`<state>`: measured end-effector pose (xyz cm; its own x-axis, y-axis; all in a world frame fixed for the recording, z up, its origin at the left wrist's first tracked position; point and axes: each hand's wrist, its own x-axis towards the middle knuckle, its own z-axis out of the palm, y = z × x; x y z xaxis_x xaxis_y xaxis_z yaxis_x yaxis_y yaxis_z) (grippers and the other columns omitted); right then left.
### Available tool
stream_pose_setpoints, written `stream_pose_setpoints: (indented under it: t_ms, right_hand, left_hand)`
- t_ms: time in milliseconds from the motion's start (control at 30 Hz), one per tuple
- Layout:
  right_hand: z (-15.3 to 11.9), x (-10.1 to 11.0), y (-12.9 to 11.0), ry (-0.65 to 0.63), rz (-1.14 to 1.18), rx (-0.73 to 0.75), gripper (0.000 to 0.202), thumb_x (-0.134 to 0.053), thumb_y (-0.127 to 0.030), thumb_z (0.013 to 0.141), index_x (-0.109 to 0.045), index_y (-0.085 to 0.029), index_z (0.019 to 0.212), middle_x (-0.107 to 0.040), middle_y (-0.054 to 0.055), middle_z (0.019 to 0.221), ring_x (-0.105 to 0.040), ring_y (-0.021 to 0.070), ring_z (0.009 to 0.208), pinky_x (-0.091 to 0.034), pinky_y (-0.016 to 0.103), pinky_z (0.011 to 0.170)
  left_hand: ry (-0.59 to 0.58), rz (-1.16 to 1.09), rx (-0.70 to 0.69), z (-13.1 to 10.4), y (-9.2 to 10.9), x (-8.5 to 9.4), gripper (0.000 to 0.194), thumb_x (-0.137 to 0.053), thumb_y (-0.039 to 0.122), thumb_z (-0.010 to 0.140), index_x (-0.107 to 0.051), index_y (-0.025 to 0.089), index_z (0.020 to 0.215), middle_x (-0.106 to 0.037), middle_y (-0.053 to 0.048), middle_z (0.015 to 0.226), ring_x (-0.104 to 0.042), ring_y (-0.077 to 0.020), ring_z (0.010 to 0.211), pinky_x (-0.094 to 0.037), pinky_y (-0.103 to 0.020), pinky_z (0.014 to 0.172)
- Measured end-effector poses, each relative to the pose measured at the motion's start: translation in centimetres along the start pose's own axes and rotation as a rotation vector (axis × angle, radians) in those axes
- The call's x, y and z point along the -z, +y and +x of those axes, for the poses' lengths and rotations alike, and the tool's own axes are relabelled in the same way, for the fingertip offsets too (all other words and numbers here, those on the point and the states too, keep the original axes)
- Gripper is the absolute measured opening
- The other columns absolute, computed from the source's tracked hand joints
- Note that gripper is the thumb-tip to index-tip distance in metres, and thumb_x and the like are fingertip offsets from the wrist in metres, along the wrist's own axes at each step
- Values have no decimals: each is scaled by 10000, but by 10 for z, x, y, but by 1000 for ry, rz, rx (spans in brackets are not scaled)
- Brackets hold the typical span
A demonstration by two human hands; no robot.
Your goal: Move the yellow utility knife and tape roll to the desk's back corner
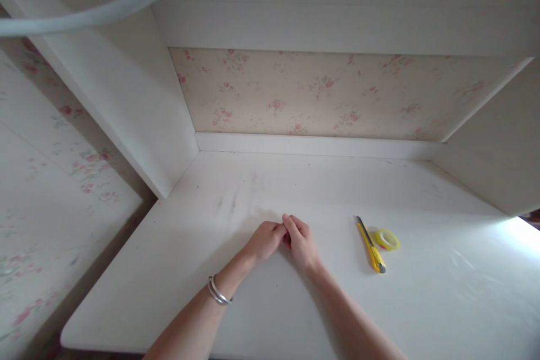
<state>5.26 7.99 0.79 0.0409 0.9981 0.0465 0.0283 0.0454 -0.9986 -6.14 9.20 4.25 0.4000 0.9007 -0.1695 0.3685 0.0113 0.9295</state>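
Observation:
My left hand (265,241) and my right hand (300,239) meet above the white desk top (270,304), their fingers curled in against each other. The right thumb lies on top, by the left thumb. Most of the other fingers are tucked under and out of sight, and no object shows between the hands. Two silver bangles (218,291) circle my left wrist. To the right of my right hand, apart from it, lies a yellow utility knife (369,246). Just beside the knife a roll of yellow tape (393,242) lies flat.
White side panels stand left (122,107) and right (502,140) of the desk. Behind is flowered wallpaper (295,93) under a white overhead panel (295,25). Pale curved tubes, one at upper left (139,3), cross the top of the view.

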Motion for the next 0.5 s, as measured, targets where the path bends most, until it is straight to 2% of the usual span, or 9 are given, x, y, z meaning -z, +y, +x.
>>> stream_pose_setpoints:
  t_ms: [200, 500]
  right_hand:
    - [2, 0, 1, 0, -2, -3, 444, -477, -546, 843, -417, -200, 573, -347, -60, 488, -315, 92, 474, -243, 228, 447]
    - [3, 2, 2, -18, -47, 6, 442, -459, -523, 867, -422, -195, 574, -368, -55, 498, -332, 94, 494, -259, 229, 470]
  left_hand:
    - [-5, 44, 18, 0, -3, 0, 567, -292, 478, 891, -628, 133, 592, -623, -33, 597, -521, -140, 567, -329, -247, 549]
    - [4, 32, 6, 1, -2, 1, 532, -301, 451, 887, -535, 151, 515, -554, -10, 537, -460, -119, 525, -291, -242, 523]
